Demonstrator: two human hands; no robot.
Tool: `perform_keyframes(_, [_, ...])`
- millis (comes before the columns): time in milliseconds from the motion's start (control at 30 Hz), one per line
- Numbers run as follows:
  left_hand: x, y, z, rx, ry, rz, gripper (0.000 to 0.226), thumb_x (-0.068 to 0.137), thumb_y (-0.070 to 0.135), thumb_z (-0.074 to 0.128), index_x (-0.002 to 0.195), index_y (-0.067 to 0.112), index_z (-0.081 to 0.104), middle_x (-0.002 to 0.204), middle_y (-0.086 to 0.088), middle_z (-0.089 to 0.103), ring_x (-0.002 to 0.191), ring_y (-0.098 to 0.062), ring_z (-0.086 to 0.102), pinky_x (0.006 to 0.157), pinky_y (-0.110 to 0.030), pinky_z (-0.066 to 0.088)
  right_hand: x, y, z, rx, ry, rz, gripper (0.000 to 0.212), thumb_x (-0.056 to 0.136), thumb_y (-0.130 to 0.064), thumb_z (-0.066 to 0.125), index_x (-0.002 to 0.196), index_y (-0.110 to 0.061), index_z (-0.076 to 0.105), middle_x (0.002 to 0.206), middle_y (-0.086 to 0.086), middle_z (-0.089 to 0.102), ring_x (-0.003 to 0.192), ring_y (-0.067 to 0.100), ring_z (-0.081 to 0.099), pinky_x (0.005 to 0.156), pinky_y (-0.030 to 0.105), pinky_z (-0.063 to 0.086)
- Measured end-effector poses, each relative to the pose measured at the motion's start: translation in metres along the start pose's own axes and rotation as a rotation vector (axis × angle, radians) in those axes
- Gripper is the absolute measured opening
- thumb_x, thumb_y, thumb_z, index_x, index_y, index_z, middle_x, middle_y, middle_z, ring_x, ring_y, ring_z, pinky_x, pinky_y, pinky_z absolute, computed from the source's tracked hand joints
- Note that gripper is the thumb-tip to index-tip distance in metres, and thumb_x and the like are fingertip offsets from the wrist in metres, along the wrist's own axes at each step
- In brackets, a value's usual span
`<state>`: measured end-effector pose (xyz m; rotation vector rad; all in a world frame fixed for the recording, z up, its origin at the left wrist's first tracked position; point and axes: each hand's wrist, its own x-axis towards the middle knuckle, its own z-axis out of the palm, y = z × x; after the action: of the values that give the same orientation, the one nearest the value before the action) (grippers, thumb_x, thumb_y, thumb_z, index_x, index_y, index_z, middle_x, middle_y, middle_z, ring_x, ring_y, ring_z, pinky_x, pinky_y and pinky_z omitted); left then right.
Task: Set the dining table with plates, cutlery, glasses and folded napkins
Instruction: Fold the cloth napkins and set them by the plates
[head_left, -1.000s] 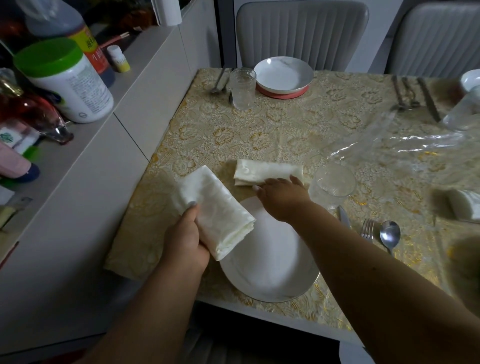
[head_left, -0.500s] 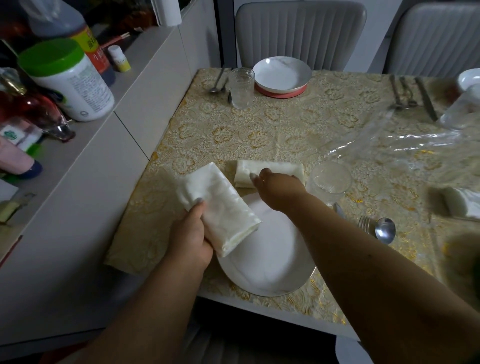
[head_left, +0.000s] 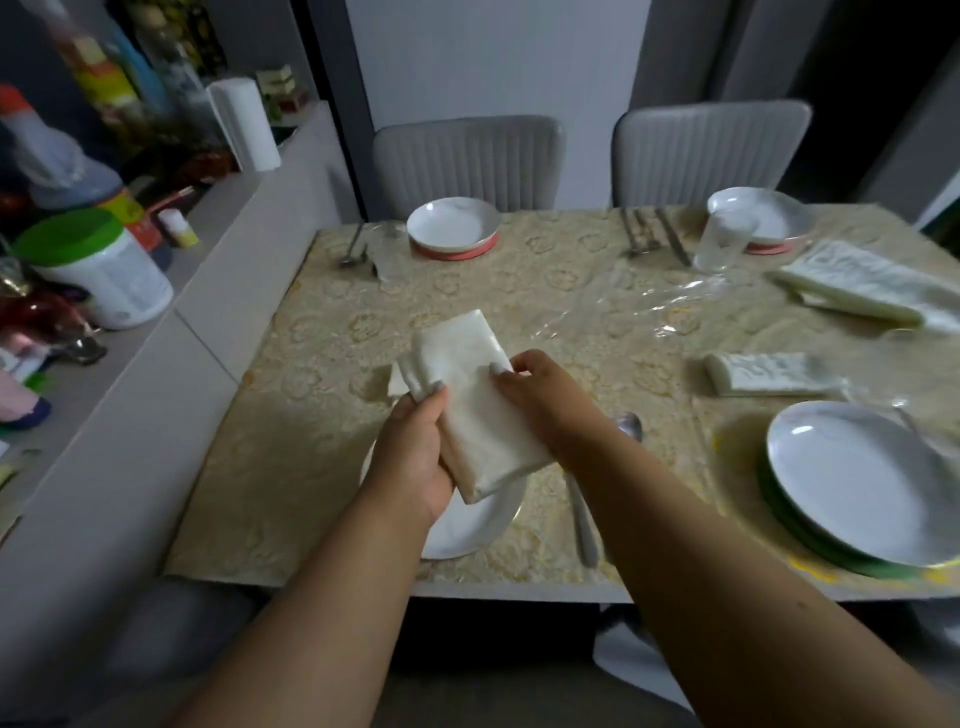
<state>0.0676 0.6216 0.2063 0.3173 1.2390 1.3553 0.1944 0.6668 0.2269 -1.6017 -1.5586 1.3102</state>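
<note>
A folded white napkin (head_left: 470, 400) is held above the near white plate (head_left: 470, 525). My left hand (head_left: 413, 457) grips its left edge, thumb on top. My right hand (head_left: 535, 395) pinches its right side with the fingertips. A spoon (head_left: 628, 423) and a knife (head_left: 582, 514) lie right of that plate, partly under my right forearm. Another folded napkin (head_left: 769, 373) lies farther right, above a white plate on a green one (head_left: 862, 483). Unfolded napkins (head_left: 857, 286) lie at the far right.
Across the gold tablecloth (head_left: 291, 467) stand two white plates on red mats (head_left: 452, 228), two glasses (head_left: 724, 244) and cutlery (head_left: 654, 236), with clear plastic wrap (head_left: 660, 306) mid-table. Grey chairs (head_left: 467, 156) stand behind. A counter on the left holds a green-lidded jar (head_left: 98, 270) and bottles.
My right hand left the napkin lying on the table and took hold of the one in my left hand. The napkin rose over the plate. The view swung up and right.
</note>
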Motion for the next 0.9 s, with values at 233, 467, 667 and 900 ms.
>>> perform_keyframes(233, [-0.074, -0.030, 0.090, 0.042, -0.154, -0.195, 0.037, 0.102, 0.034, 0.040, 0.122, 0.012, 0.062, 0.108, -0.010, 0.071, 0.098, -0.025, 0.067, 0.076, -0.039, 0.053, -0.068, 0.028, -0.099, 0.160, 0.054, -0.027, 0.028, 0.101, -0.036, 0.038, 0.096, -0.017, 0.058, 0.090, 0.003, 0.062, 0.074, 0.010, 0.057, 0.065, 0.014, 0.047])
perform_keyframes(467, [-0.132, -0.094, 0.186, 0.175, -0.251, -0.191, 0.039, 0.102, 0.032, 0.039, 0.123, 0.009, 0.062, 0.111, -0.015, 0.070, 0.105, -0.031, 0.065, 0.094, -0.047, 0.050, -0.132, 0.079, -0.217, 0.174, 0.181, -0.001, 0.028, 0.101, -0.037, 0.038, 0.106, -0.014, 0.053, 0.090, -0.002, 0.059, 0.076, 0.007, 0.055, 0.059, 0.007, 0.045])
perform_keyframes(667, [-0.203, -0.184, 0.307, 0.205, -0.430, -0.247, 0.040, 0.090, 0.046, 0.058, 0.114, 0.015, 0.067, 0.106, -0.012, 0.072, 0.101, -0.032, 0.067, 0.092, -0.049, 0.050, -0.201, 0.145, -0.351, 0.191, 0.251, 0.042, 0.031, 0.098, -0.041, 0.041, 0.114, -0.019, 0.054, 0.102, 0.003, 0.062, 0.089, 0.017, 0.061, 0.078, 0.033, 0.053])
perform_keyframes(900, [-0.260, -0.295, 0.438, 0.299, -0.478, -0.296, 0.032, 0.089, 0.021, 0.058, 0.118, 0.010, 0.063, 0.102, -0.016, 0.072, 0.098, -0.034, 0.068, 0.094, -0.052, 0.050, -0.261, 0.225, -0.495, 0.196, 0.320, 0.080, 0.034, 0.099, -0.037, 0.043, 0.119, -0.013, 0.055, 0.108, 0.008, 0.064, 0.089, 0.020, 0.063, 0.079, 0.032, 0.052])
